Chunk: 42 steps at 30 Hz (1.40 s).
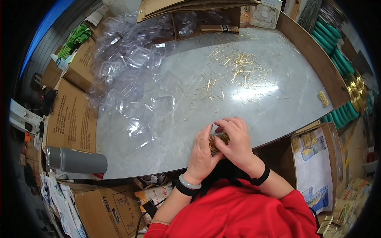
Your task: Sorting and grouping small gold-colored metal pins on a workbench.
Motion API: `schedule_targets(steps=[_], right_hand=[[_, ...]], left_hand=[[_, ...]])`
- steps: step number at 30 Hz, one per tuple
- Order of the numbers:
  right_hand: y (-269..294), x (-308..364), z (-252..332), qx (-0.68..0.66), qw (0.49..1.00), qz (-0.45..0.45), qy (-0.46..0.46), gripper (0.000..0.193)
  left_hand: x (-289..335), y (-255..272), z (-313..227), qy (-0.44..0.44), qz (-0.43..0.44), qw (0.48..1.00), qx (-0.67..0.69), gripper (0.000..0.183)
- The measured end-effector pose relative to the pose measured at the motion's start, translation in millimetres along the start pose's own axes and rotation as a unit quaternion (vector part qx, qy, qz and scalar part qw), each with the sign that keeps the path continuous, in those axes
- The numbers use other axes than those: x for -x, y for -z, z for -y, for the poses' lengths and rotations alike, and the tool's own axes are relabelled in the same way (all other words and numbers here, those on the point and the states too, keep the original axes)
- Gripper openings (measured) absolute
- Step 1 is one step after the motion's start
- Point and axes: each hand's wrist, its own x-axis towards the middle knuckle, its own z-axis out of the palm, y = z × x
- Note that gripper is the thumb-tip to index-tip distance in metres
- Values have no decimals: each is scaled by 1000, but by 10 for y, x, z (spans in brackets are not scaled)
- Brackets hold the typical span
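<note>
Close to my body, at the table's front edge, both hands are wrapped round a small clear plastic box filled with gold wire pieces [223, 137]. My left hand [199, 155] closes on its left side, and my right hand [237, 142] covers its top and right side with curled fingers. Most of the box is hidden by the fingers. Beyond the hands, loose gold wire hooks [240, 65] lie scattered over the grey marbled table [180, 144]. To the left spreads a big heap of empty clear plastic boxes [137, 57].
A grey bottle [79, 161] lies at the front left by cardboard boxes [71, 115]. A white fan [264, 15] stands at the back. A wooden board [313, 51] edges the right side, near a gold wire bundle [323, 98]. A paper-lined carton [313, 170] sits lower right.
</note>
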Motion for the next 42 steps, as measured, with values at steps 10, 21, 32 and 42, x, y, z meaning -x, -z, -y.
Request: schedule_targets(steps=[10,21,32,42], right_hand=[[64,-52,-72,-55,996,67,17,26],[241,26,-114,91,983,125,100,26],[223,304,-87,-16,996,79,-47,47],[183,215,-216,35,995,90,-19,50]], left_hand=[[10,22,-45,29,8,999,10,94],[5,11,-45,41,6,999,34,94],[-18,11,-36,-24,33,995,-87,79],[-31,-4,-51,-55,24,992,-109,71]])
